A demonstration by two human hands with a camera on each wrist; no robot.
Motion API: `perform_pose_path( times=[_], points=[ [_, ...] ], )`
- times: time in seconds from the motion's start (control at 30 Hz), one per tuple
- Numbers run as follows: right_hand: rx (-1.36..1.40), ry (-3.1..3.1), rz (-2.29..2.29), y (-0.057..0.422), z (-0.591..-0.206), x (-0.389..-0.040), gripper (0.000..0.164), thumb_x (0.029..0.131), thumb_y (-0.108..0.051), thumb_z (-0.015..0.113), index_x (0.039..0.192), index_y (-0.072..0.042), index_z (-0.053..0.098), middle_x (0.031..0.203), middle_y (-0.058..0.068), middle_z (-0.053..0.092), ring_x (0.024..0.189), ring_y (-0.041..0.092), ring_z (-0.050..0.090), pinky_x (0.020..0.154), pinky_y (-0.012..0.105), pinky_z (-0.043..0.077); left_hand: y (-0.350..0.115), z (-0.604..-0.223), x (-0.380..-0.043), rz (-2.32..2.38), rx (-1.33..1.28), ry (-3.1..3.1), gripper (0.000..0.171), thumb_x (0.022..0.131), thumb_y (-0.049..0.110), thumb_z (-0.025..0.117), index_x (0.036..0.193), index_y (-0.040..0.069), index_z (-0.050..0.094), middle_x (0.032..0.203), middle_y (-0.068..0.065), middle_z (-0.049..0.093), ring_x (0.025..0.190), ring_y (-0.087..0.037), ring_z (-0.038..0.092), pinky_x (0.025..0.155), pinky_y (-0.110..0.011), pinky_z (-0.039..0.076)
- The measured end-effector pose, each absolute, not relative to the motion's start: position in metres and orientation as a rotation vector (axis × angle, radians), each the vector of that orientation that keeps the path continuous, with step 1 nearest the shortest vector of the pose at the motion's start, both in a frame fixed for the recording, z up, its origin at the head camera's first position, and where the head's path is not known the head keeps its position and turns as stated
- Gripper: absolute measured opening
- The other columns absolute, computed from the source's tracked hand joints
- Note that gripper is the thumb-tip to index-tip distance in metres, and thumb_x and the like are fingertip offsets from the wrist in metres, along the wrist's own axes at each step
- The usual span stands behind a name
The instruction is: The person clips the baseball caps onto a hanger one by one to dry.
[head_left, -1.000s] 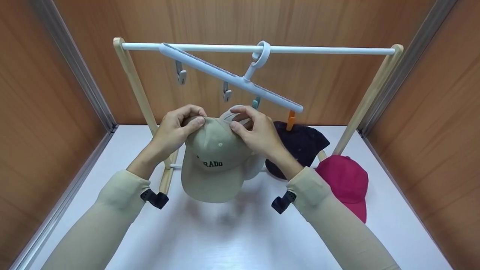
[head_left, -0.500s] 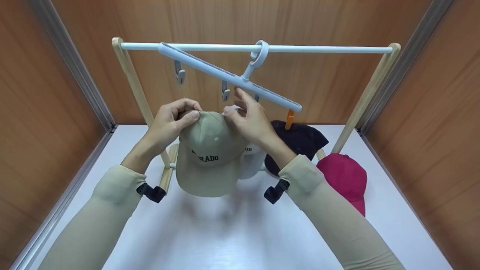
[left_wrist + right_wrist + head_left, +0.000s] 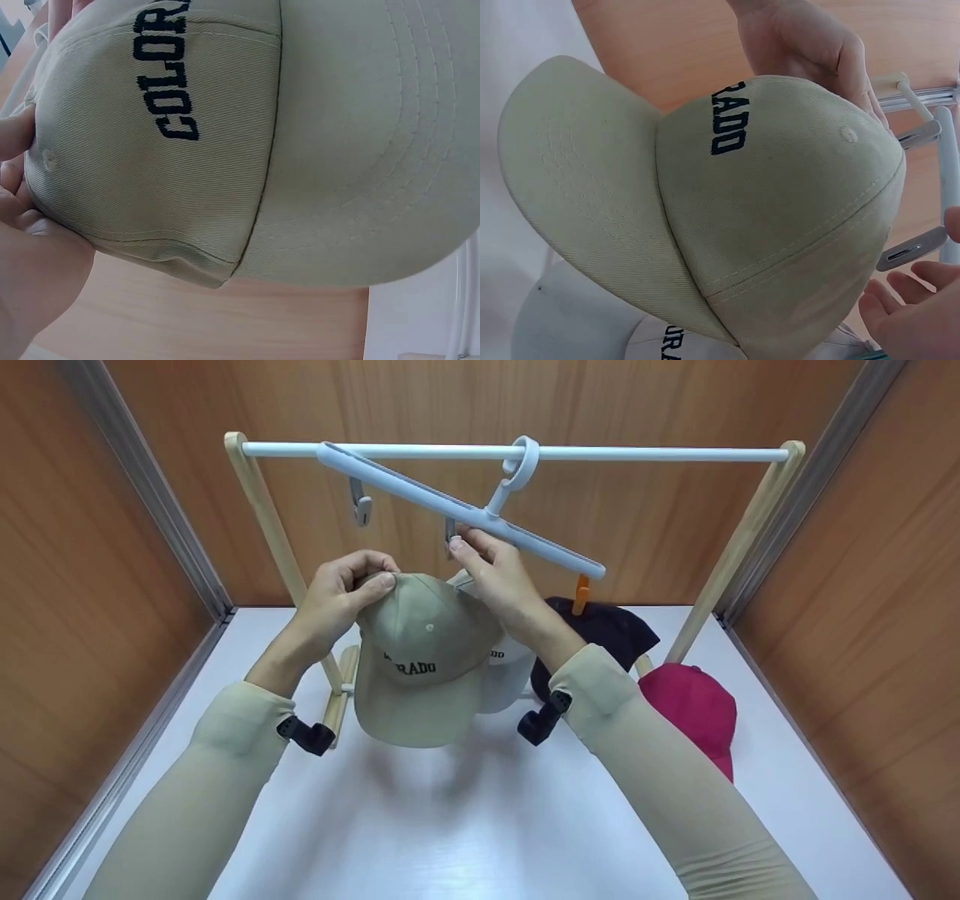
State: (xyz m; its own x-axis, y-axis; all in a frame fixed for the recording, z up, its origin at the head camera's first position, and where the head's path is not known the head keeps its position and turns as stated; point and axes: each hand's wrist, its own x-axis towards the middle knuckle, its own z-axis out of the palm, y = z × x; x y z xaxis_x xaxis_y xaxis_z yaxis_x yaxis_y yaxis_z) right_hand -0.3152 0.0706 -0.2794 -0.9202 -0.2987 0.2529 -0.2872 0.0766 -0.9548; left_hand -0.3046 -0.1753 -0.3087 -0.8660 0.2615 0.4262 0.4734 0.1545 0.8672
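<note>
In the head view my left hand pinches the back of the crown of a beige cap, its brim hanging down. Dark lettering crosses the cap's front. My right hand is at a grey clip below the hanger, apart from the cap. The right wrist view shows that clip between the thumb and the fingers; finger contact on its lower side is hard to tell. Partly hidden behind the beige cap hangs a pale cap. Another grey clip hangs at the hanger's left end.
The hanger hooks over a white rail on a wooden-ended rack. An orange clip holds a black cap at its right end. A red cap lies at the right on the white table. Wood-patterned walls stand around.
My right hand has left the beige cap and moved up to the middle grey clip. My left hand has raised the beige cap slightly and keeps hold of it.
</note>
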Motion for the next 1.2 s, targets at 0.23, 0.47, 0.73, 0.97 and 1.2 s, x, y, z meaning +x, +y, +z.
perform_pose_path(
  times=[0.23,0.47,0.73,0.97,1.2],
  points=[
    [-0.622,2.187,-2.153,0.067,-0.278,-0.320,0.049,0.113,-0.024,0.054,0.158,-0.005,0.049,0.152,0.007,0.058,0.143,0.015,0.053,0.121,0.035,0.040,-0.177,-0.307,-0.308,-1.803,-0.706,-2.263,0.016,0.107,0.015,0.063,0.114,0.002,0.068,0.097,-0.001,0.062,0.089,-0.016,0.054,0.073,-0.025,0.048],
    [-0.591,2.166,-2.178,0.066,-0.280,-0.321,0.050,0.111,-0.027,0.057,0.157,-0.007,0.051,0.149,0.009,0.061,0.137,0.018,0.060,0.118,0.040,0.044,-0.174,-0.308,-0.311,-1.780,-0.699,-2.323,0.018,0.108,0.017,0.062,0.117,0.002,0.067,0.101,-0.002,0.062,0.092,-0.016,0.055,0.075,-0.025,0.049],
    [-0.585,2.161,-2.171,0.066,-0.280,-0.320,0.051,0.111,-0.027,0.058,0.158,-0.007,0.050,0.146,0.010,0.062,0.136,0.027,0.059,0.116,0.039,0.047,-0.167,-0.311,-0.315,-1.743,-0.684,-2.361,0.021,0.109,0.021,0.062,0.120,0.004,0.066,0.107,-0.004,0.063,0.098,-0.019,0.057,0.080,-0.026,0.051],
    [-0.551,2.175,-2.131,0.067,-0.282,-0.320,0.051,0.110,-0.030,0.061,0.156,-0.011,0.053,0.149,0.005,0.062,0.135,0.020,0.060,0.114,0.034,0.048,-0.161,-0.315,-0.320,-1.725,-0.667,-2.381,0.024,0.109,0.022,0.061,0.124,0.004,0.066,0.111,-0.006,0.064,0.099,-0.019,0.057,0.082,-0.026,0.051],
    [-0.534,2.260,-2.152,0.064,-0.282,-0.321,0.040,0.107,-0.027,0.066,0.143,-0.008,0.067,0.131,0.006,0.072,0.120,0.015,0.067,0.108,0.032,0.052,-0.156,-0.320,-0.321,-1.705,-0.655,-2.398,0.025,0.110,0.023,0.061,0.128,0.006,0.064,0.116,-0.006,0.065,0.104,-0.020,0.059,0.089,-0.027,0.052]
  ],
)
